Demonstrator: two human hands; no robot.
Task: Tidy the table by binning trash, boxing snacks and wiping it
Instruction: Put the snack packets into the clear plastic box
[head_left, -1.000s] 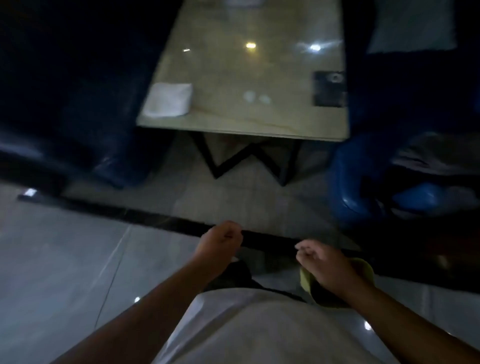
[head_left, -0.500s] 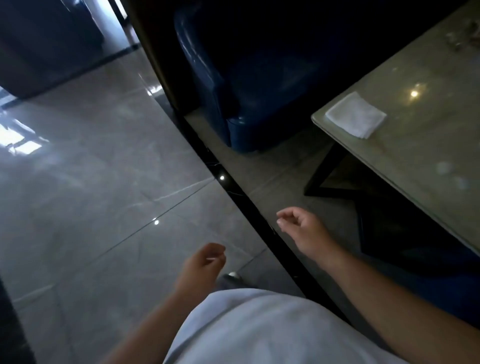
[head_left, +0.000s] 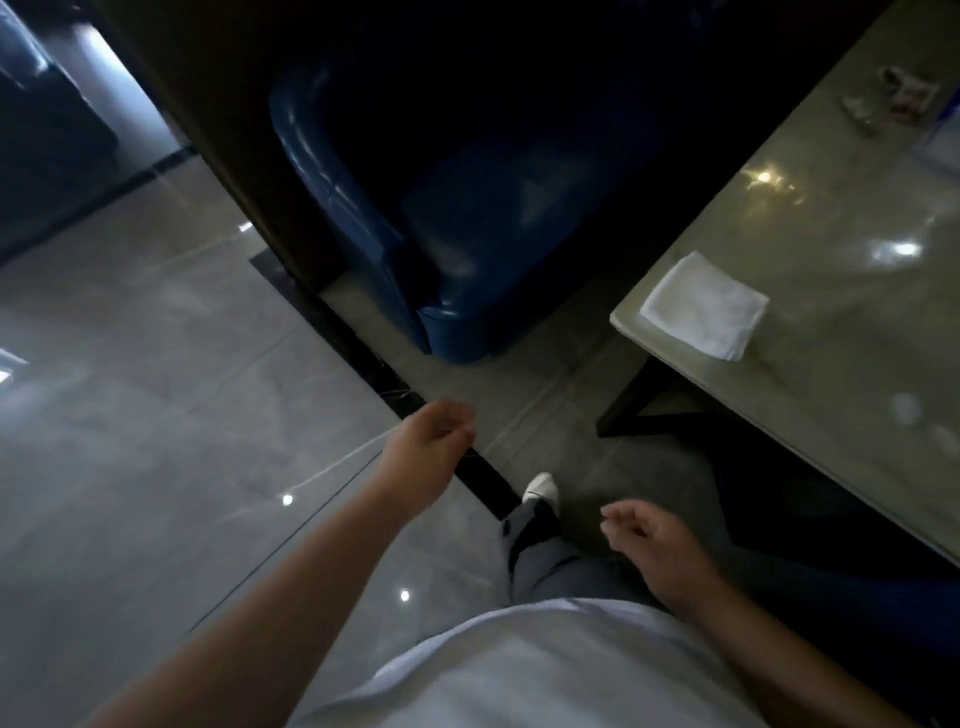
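Note:
A glossy beige table (head_left: 831, 249) fills the right side of the view. A folded white cloth (head_left: 705, 306) lies on its near corner. Small wrappers (head_left: 904, 96) sit far back on the table, blurred. My left hand (head_left: 431, 441) hangs over the floor, left of the table, fingers loosely curled with nothing in them. Lower down, my right hand (head_left: 654, 545) hovers above my leg, fingers half curled and empty. Both hands are well short of the table.
A dark blue armchair (head_left: 441, 249) stands left of the table. A black strip (head_left: 363, 358) crosses the shiny grey floor tiles. My shoe (head_left: 540, 488) steps toward the table. A black table leg (head_left: 628, 400) shows under the corner.
The view has swung left and then moved closer to the table corner. My left hand has risen forward; my right hand has dropped lower. Both stay empty.

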